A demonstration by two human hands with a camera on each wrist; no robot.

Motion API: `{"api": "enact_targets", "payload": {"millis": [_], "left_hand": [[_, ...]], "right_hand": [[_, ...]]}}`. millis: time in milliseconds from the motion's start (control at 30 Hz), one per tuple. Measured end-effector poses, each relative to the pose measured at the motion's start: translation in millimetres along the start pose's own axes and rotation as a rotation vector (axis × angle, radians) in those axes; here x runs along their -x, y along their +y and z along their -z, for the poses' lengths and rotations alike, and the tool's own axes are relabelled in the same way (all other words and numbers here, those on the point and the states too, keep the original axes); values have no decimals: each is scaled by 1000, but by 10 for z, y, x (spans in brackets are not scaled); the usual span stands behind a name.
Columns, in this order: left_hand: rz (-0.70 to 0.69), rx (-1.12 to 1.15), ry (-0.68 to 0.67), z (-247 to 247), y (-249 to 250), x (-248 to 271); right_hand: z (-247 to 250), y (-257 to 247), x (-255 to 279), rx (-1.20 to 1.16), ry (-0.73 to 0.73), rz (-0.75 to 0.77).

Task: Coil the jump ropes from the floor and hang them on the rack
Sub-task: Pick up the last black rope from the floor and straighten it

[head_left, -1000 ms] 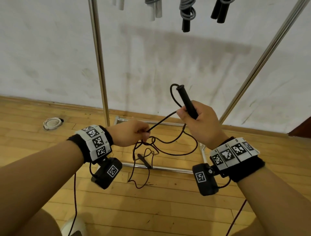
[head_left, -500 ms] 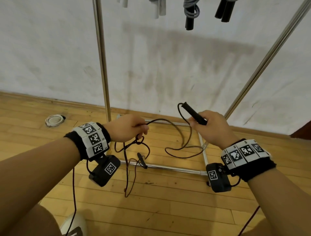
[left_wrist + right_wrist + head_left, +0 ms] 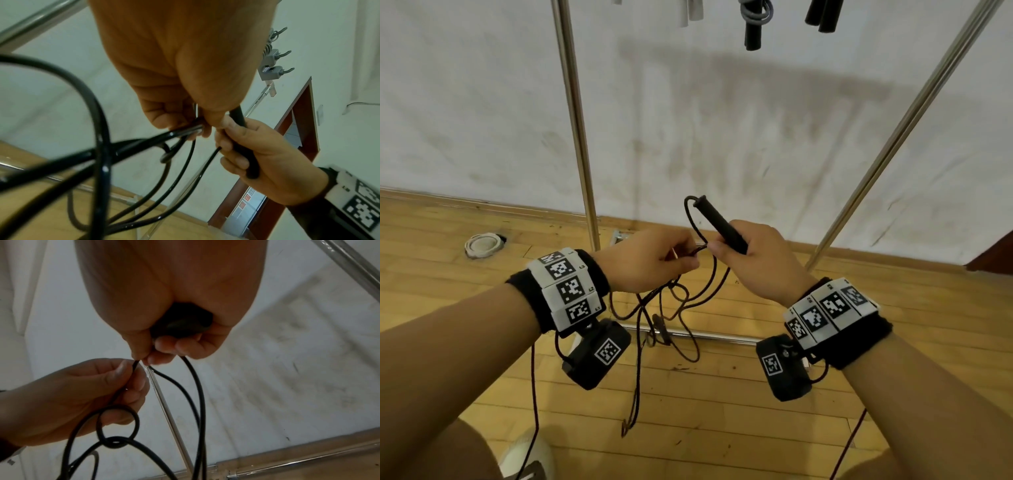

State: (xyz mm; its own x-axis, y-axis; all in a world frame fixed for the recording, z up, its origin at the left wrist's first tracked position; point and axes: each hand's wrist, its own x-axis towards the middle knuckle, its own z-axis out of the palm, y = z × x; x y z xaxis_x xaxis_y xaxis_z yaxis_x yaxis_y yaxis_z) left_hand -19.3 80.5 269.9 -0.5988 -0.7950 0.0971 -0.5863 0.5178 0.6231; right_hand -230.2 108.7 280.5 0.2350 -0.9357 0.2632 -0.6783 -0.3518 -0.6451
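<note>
My right hand (image 3: 736,253) grips the black handle (image 3: 719,222) of a black jump rope, handle tip pointing up and left; its thumb and forefinger also pinch the cord, as the right wrist view shows. My left hand (image 3: 674,257) pinches the black cord (image 3: 698,250) just left of the right hand, the two nearly touching. Below the hands the cord (image 3: 681,308) hangs in tangled loops, and the second black handle (image 3: 659,327) dangles near the rack's bottom bar. In the left wrist view the cord (image 3: 144,142) runs from my left fingers toward the right hand (image 3: 257,154).
A chrome rack stands ahead: one upright (image 3: 575,120), a slanted pole (image 3: 893,137) and a floor bar (image 3: 709,335). Coiled ropes with grey and black handles (image 3: 753,24) hang from its top. A white coiled rope (image 3: 482,244) lies on the wooden floor at left.
My hands have come together: the right hand with the handle moved left toward the left hand, and the slack loop between them now hangs lower.
</note>
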Motion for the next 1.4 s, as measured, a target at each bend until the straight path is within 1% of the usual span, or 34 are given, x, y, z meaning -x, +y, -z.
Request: {"api": "enact_targets", "payload": {"millis": [167, 233, 367, 500, 633, 700, 800, 933, 1000, 1100, 1133, 1233, 1333, 1400], "left_hand": [[49, -49, -107, -6, -105, 17], [76, -72, -126, -13, -147, 18], [123, -82, -117, -21, -233, 12], [129, -110, -90, -7, -281, 6], [159, -214, -122, 71, -359, 15], [171, -241, -119, 87, -381, 31], [191, -238, -80, 84, -394, 27], [226, -263, -116, 22, -359, -2], [175, -219, -92, -24, -290, -34], [33, -140, -25, -64, -110, -100], [3, -86, -26, -74, -58, -121], [-12, 76, -83, -98, 69, -135], [0, 90, -102, -98, 86, -119], [28, 64, -110, -87, 19, -103]], "right_hand": [[69, 12, -2, -20, 88, 12], [105, 24, -4, -32, 113, 22], [183, 84, -10, -24, 162, 23], [266, 182, -30, 18, 222, 14], [419, 361, -61, -10, 336, -69], [474, 430, -58, -4, 363, -103], [461, 429, -37, -37, 305, -94], [358, 287, -6, -24, 187, -4], [301, 204, 3, -21, 145, 25], [217, 116, 2, -33, 105, 34], [191, 103, -2, -26, 101, 36], [153, 88, -11, -16, 108, 36], [180, 101, -8, 21, 127, 45], [224, 125, -13, 40, 167, 30]]}}
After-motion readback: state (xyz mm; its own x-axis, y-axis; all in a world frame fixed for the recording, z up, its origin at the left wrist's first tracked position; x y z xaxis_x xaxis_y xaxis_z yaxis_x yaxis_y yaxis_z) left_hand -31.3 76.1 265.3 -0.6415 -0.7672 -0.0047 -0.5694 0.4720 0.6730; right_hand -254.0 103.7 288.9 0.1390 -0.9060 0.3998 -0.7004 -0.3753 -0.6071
